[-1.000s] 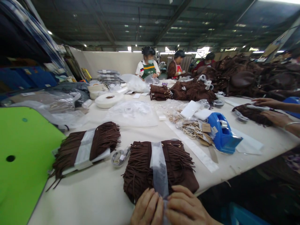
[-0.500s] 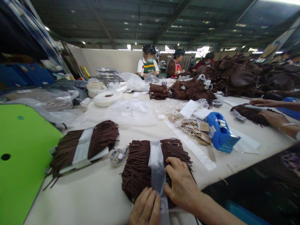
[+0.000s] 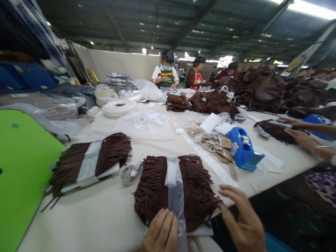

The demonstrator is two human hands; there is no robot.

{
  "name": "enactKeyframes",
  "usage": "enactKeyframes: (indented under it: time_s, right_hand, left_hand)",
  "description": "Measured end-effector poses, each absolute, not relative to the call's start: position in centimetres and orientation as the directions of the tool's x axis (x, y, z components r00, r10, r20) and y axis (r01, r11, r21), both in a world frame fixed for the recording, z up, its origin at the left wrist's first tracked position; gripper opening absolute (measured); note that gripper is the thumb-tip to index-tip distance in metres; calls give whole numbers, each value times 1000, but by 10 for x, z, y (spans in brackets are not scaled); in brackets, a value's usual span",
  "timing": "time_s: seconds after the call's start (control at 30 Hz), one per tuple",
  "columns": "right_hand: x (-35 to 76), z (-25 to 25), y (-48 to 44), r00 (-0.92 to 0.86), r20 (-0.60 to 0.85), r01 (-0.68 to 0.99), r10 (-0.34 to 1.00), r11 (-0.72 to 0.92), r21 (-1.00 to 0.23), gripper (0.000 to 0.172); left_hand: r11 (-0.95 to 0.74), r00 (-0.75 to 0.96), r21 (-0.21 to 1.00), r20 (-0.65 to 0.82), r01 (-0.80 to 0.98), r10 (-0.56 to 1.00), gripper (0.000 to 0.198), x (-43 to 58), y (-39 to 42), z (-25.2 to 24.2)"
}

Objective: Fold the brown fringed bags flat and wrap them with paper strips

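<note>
A dark brown fringed bag [image 3: 154, 185] lies in front of me, with a whitish translucent strip [image 3: 176, 196] running across its middle. My left hand [image 3: 161, 231] rests flat at the bag's near edge, fingers stretched side by side over the fringe and by the strip; its thumb is hidden. Off the bag's right side, my right hand [image 3: 243, 218] is open, thumb and fingers apart, with fingertips close to the fringe ends. I cannot tell whether they touch. A second fringed bag [image 3: 105, 154], banded with a similar strip, lies to the left beside a small coiled grey item [image 3: 130, 173].
A blue tape dispenser [image 3: 243, 148] stands right of centre by tags with cords [image 3: 217, 147]. Clear plastic bags [image 3: 144, 124] and a white roll [image 3: 119, 107] lie farther back. A green panel [image 3: 23, 175] borders the left. A co-worker's hands [image 3: 301, 138] rest on another brown item at right.
My right hand has come off the bag's strip and moved right, its fingers spreading. My left hand stays at the near edge of the bag.
</note>
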State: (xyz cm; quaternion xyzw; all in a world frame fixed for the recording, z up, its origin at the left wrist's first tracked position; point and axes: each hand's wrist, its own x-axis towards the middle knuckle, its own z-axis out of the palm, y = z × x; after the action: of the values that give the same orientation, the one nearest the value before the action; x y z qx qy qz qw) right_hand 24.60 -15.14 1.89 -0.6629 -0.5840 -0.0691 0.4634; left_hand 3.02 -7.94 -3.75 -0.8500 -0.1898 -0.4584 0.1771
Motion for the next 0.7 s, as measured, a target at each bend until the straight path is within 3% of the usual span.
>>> enactKeyframes:
  time_s: [0.03, 0.1, 0.3, 0.37, 0.47, 0.6, 0.67, 0.7]
  right_hand:
    - [234, 25, -148, 128, 638, 873, 759, 219, -436, 30]
    - [213, 34, -140, -99, 546, 870, 832, 339, -359, 31]
    - [231, 39, -147, -290, 355, 804, 888, 428, -412, 19]
    - [254, 42, -157, -280, 347, 819, 895, 411, -400, 10]
    - [274, 45, -159, -137, 402, 853, 905, 314, -416, 15]
    - [256, 39, -121, 33, 509, 870, 860, 226, -439, 20]
    - [236, 33, -92, 52, 484, 888, 874, 182, -423, 29]
    - [228, 31, -78, 57, 454, 892, 889, 158, -423, 26]
  left_hand:
    - [-864, 528, -132, 832, 486, 170, 29, 29, -80, -35]
    - [-852, 522, -142, 836, 503, 169, 29, 29, -82, -33]
    - [-838, 394, -101, 908, 537, 143, 32, 36, -81, -39]
    - [-836, 446, -122, 881, 536, 157, 31, 34, -81, -36]
    - [-844, 499, -133, 849, 519, 173, 29, 32, -81, -33]
    - [-838, 368, -86, 919, 538, 142, 30, 38, -79, -46]
    - [-834, 300, -65, 946, 548, 124, 32, 43, -77, -56]
    - [-830, 281, -57, 952, 554, 123, 33, 45, -77, -60]
